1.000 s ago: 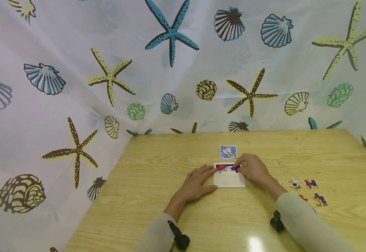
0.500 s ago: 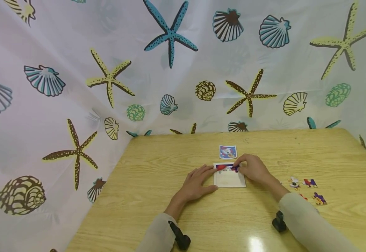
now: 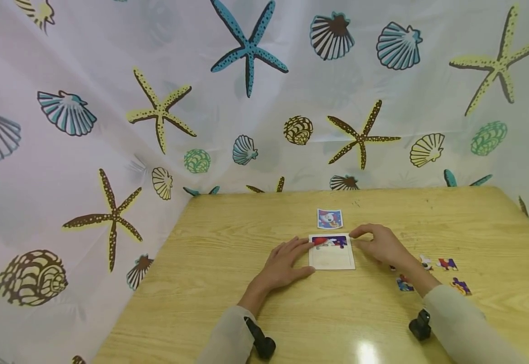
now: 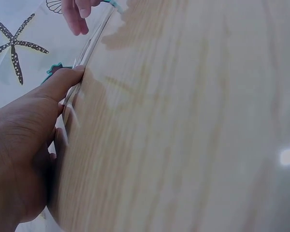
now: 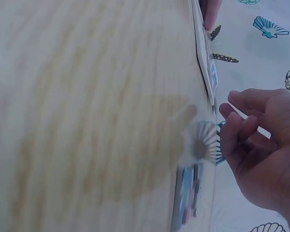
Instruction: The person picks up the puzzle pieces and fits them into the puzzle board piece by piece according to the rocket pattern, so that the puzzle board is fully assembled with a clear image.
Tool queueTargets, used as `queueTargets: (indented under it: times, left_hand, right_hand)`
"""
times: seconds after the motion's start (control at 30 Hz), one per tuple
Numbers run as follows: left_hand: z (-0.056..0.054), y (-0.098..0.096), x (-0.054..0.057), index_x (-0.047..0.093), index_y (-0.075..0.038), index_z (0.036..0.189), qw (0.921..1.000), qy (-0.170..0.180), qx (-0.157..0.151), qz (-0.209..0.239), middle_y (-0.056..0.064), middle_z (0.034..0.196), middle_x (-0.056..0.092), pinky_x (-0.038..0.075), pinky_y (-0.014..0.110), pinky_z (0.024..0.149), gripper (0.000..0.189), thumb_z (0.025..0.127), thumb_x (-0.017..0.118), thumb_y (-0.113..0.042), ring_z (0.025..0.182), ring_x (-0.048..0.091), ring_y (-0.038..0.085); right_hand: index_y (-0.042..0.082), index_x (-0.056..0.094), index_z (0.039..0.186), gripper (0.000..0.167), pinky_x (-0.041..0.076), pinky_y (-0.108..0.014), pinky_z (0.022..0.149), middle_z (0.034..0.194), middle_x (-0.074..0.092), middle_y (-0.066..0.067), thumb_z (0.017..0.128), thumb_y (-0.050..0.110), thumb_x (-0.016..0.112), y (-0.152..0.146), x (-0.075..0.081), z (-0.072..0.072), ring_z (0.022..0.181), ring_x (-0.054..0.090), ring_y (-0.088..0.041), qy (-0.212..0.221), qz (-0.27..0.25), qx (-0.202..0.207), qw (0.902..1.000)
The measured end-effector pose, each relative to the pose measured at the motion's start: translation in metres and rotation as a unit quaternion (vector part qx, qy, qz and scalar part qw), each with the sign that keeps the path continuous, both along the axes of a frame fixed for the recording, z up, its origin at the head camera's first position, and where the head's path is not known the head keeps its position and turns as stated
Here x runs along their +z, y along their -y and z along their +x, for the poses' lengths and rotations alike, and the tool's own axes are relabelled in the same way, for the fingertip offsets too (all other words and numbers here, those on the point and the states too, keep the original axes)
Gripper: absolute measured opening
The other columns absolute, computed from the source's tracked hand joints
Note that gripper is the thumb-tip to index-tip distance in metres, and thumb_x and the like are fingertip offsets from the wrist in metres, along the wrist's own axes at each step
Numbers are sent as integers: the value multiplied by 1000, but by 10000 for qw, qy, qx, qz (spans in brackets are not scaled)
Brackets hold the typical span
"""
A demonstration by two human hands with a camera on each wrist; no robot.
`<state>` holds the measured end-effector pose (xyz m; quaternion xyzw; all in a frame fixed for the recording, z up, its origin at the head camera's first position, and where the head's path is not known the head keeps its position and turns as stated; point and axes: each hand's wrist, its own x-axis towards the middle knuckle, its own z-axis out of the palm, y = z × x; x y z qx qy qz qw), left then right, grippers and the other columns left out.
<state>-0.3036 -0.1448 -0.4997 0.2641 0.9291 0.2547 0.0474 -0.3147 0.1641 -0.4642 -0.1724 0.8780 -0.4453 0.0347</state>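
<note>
A white puzzle tray [image 3: 332, 260] lies on the wooden table, with a row of joined jigsaw pieces [image 3: 330, 241] along its far side in red, white and dark blue. Its nearer part shows bare white. My left hand [image 3: 284, 263] lies at the tray's left side, fingers extended, index fingertip over the row's left end and thumb at the near corner. Just off the tray's right edge, my right hand [image 3: 381, 245] hovers with thumb and index finger apart. In the right wrist view nothing sits between its loosely bent fingers.
Several loose jigsaw pieces [image 3: 447, 264] lie on the table to the right, some partly behind the right forearm. A small picture card [image 3: 330, 219] lies beyond the tray. A shell-and-starfish patterned curtain [image 3: 264, 116] hangs behind the table and along its left side.
My right hand has let go of the jigsaw piece at the row's right end and moved right, off the tray. That piece stays in the row. The left hand keeps its place.
</note>
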Motion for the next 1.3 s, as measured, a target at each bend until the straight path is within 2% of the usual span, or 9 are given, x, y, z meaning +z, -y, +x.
queueTargets:
  times: [0.27,0.8,0.87,0.97,1.03,1.1,1.2,1.23,1.3]
  left_hand:
    - [-1,-1,-3,42,-28,161,10000,-9,42,28,-3,167,35,12,55,126,66,102,63,-50,160,16,22]
    - [-2,0,-3,43,-27,160,10000,-10,41,87,-3,167,35,12,55,126,67,101,63,-50,160,17,23]
    - [-1,0,-4,43,-27,161,10000,0,43,87,-3,167,35,13,55,126,67,101,63,-50,160,17,22]
    - [-1,0,-4,42,-27,161,10000,-16,45,68,-3,167,35,13,55,126,67,102,62,-51,160,17,23]
    - [-1,0,-4,42,-27,161,10000,-39,51,46,-3,167,35,13,55,126,67,102,62,-51,160,17,23]
    - [-1,0,-4,42,-28,161,10000,-59,59,15,-3,168,34,13,55,126,67,102,61,-52,160,17,22]
    - [-1,0,-4,41,-28,161,10000,-51,68,12,-3,168,34,12,55,126,67,102,61,-52,160,16,22]
    - [-1,0,-4,41,-28,161,10000,-43,67,15,-3,168,34,12,55,126,67,102,61,-52,160,16,22]
    - [-1,0,-4,42,-28,161,10000,-41,62,41,-3,168,34,12,55,126,67,102,62,-51,160,16,22]
  right_hand:
    - [2,67,132,31,42,-31,39,135,63,-25,104,13,62,-22,0,7,39,36,-11,291,-48,41,9996]
    - [-1,60,140,40,42,-29,41,137,58,-27,104,14,64,-49,4,18,44,37,-12,815,-114,179,9964]
    - [-3,60,139,40,42,-29,42,136,59,-28,103,14,64,-54,4,21,53,46,-16,735,-69,208,9971]
    - [-3,61,138,39,53,-33,63,133,63,-24,103,14,65,-62,3,23,84,64,-28,509,138,266,9983]
    - [-4,62,137,39,52,-34,68,132,65,-23,103,14,66,-67,3,24,104,63,-34,422,192,286,9985]
    - [-5,61,138,40,52,-32,76,131,66,-23,103,14,66,-73,2,23,112,62,-32,364,224,325,9986]
    - [-5,61,137,40,44,-28,58,131,65,-25,102,13,67,-80,2,24,93,60,-24,495,125,310,9982]
    - [-5,62,137,40,43,-28,56,131,65,-25,102,14,67,-82,2,24,88,60,-24,530,130,297,9981]
    - [-4,63,137,40,49,-31,65,132,65,-23,101,15,68,-86,2,25,93,61,-29,517,248,298,9979]
